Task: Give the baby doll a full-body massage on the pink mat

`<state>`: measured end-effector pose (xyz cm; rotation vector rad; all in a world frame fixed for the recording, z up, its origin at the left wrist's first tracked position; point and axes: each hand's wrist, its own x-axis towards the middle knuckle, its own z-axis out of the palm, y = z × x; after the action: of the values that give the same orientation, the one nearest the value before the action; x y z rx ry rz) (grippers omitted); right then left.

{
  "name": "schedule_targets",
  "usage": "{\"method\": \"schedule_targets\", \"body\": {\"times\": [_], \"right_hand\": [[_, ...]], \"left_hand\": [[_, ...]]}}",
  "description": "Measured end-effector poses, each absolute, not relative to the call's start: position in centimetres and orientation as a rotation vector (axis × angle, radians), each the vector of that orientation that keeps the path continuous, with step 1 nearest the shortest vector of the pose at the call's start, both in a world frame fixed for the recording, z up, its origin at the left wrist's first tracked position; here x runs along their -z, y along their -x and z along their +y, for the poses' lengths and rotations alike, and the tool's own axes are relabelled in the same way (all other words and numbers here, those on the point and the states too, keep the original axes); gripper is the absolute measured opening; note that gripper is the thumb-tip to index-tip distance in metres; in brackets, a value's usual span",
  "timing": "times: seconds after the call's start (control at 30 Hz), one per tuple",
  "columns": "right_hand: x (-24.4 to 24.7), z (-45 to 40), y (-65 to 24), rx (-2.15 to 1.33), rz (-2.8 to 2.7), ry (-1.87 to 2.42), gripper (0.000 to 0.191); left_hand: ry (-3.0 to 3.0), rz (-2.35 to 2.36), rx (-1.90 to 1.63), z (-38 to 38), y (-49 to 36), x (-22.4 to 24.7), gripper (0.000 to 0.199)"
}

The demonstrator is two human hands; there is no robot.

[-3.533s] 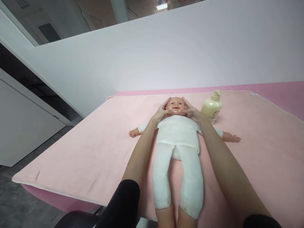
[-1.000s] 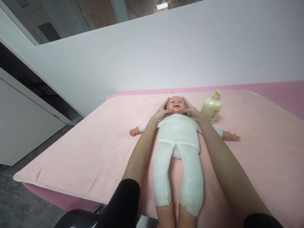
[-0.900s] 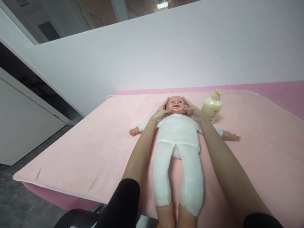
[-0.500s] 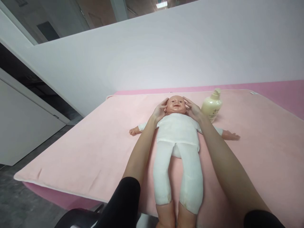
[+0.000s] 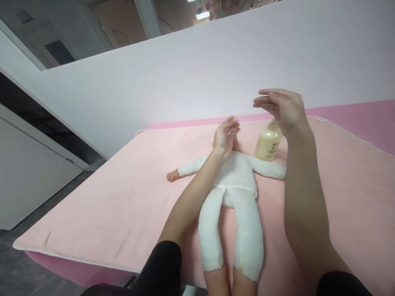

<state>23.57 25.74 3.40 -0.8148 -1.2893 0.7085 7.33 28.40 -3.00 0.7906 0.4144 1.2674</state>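
A baby doll in white cloth lies on its back on the pink mat, arms spread. My left hand is raised over the doll's head, hiding most of it, with its fingers extended and nothing in it. Higher and to the right, my right hand is in the air, bent at the wrist, its fingers stretched toward the left and holding nothing. Just below that hand stands a pale yellow pump bottle, beside the doll's shoulder; my right hand partly covers the pump top. My right forearm hides one doll hand.
A white wall rises behind the mat, with a window above it. Pink surface shows beyond the mat's back edge. At the left are a white panel and grey floor.
Both hands have left the sides of the doll's head. My right hand has gone up and right, over the bottle; my left hand has moved right, in front of the doll's face.
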Motion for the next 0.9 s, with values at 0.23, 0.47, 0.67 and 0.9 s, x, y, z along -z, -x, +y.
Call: {"method": "schedule_targets", "body": {"times": [0.23, 0.47, 0.67, 0.9], "right_hand": [[0.7, 28.2, -28.6, -0.655, -0.964, 1.061, 0.004], [2.6, 28.9, -28.3, -0.883, -1.084, 1.162, 0.023], [3.4, 29.2, -28.7, -1.078, -1.076, 1.207, 0.039], [3.6, 29.9, -28.9, -1.080, -1.027, 1.208, 0.034]], "left_hand": [[-0.650, 0.227, -0.813, 23.9, -13.2, 3.9, 0.048], [-0.638, 0.175, -0.797, 25.2, -13.5, 3.5, 0.059], [-0.678, 0.200, -0.742, 27.0, -14.1, 5.4, 0.059], [-0.684, 0.224, -0.731, 25.9, -13.9, 5.1, 0.057]]}}
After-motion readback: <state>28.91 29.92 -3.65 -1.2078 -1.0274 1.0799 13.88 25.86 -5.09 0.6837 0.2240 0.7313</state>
